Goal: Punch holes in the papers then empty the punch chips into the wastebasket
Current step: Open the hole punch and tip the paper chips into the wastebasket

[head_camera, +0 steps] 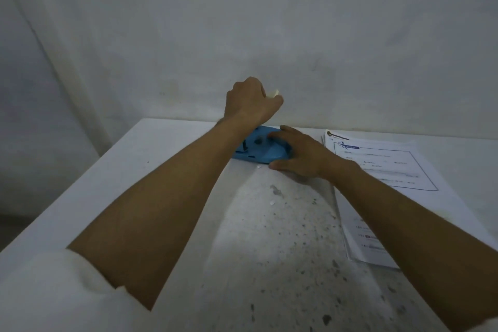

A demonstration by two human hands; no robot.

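Two forearms, one blue punch (258, 149), one paper stack (377, 170).

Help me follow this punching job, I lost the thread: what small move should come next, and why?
Probably bring the raised left hand, closed on a small pale piece, away toward a wastebasket, which is not in view. The right hand rests on the blue hole punch lying on the table, white chips lie near it, and the papers sit aside.

Blue hole punch (262, 149) lies beside printed papers (377, 170), chips (272, 202) scattered.

Papers (377, 167) right of punch (258, 148)
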